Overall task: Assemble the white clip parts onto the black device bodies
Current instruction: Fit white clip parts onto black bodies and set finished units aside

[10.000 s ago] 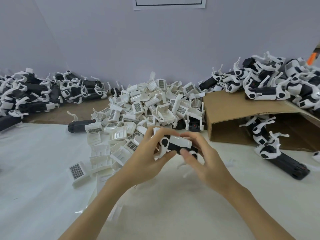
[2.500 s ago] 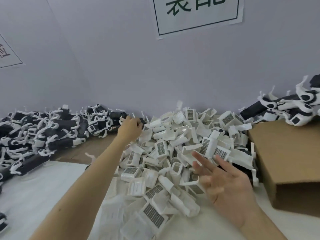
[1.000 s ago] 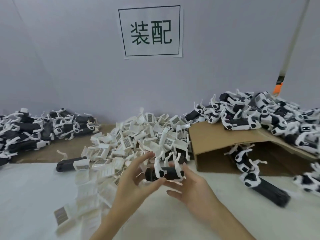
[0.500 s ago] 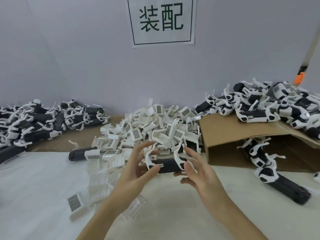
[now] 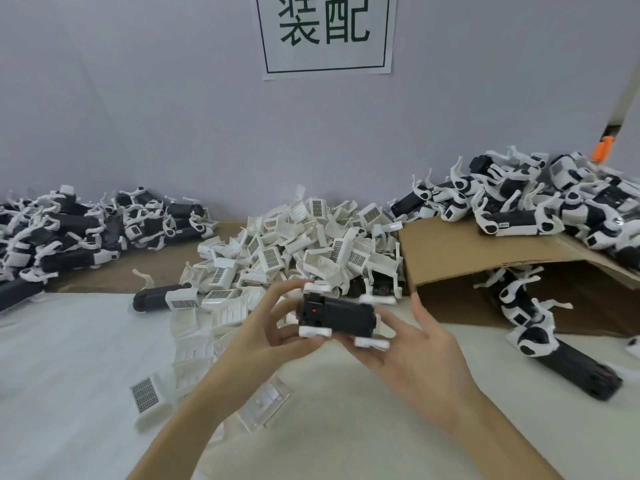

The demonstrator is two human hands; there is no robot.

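Observation:
A black device body point(image 5: 336, 316) with white legs at its corners is held above the white table, in the middle of the view. My left hand point(image 5: 266, 330) grips its left end, thumb on top and fingers curled under. My right hand point(image 5: 412, 355) cradles its right end from below, fingers under the body and thumb raised free. Behind them lies a heap of loose white clip parts point(image 5: 298, 244), several with dark grid labels.
A pile of black-and-white devices point(image 5: 79, 230) lies at the left, another pile point(image 5: 540, 206) on a tilted cardboard sheet point(image 5: 446, 254) at the right. More devices point(image 5: 540, 334) lie under and before the cardboard. A lone black body point(image 5: 156, 299) rests left of the heap.
The device has been turned in my hands so its flat black side faces up with the legs at the corners. The camera has tilted down and closer.

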